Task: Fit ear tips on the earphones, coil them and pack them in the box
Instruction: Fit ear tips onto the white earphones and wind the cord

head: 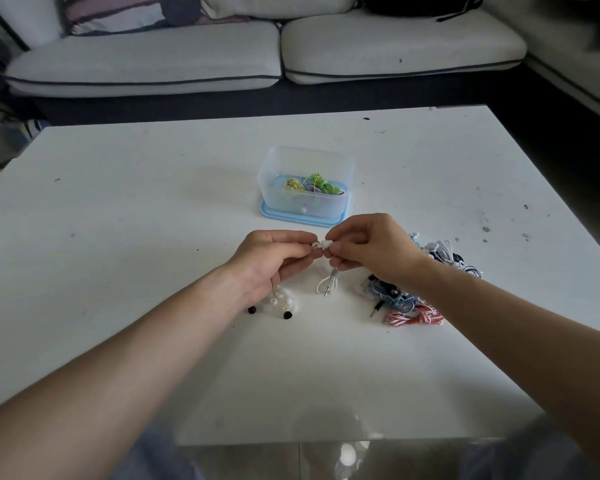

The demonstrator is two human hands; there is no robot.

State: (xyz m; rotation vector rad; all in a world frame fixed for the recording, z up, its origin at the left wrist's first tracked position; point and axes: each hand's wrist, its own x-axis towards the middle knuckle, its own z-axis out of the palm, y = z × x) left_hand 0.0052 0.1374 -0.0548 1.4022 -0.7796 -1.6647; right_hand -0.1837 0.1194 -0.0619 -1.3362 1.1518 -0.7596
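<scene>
My left hand (271, 258) pinches a small white ear tip (315, 244) at its fingertips. My right hand (371, 247) pinches a white earbud (326, 243) right against that tip. The white earphone cable (328, 283) hangs down from my right hand, and its plug lies on the table. A pile of white ear tips (281, 299) with two black ones lies under my left wrist. The clear plastic box (307, 188) stands beyond my hands on its blue lid and holds coiled yellow, green and purple earphones.
A heap of tangled earphones (433, 268) in white, black, blue and red-and-white lies right of my right hand. The white table (118, 209) is speckled with small dark marks. A grey sofa (222, 57) runs along the far side.
</scene>
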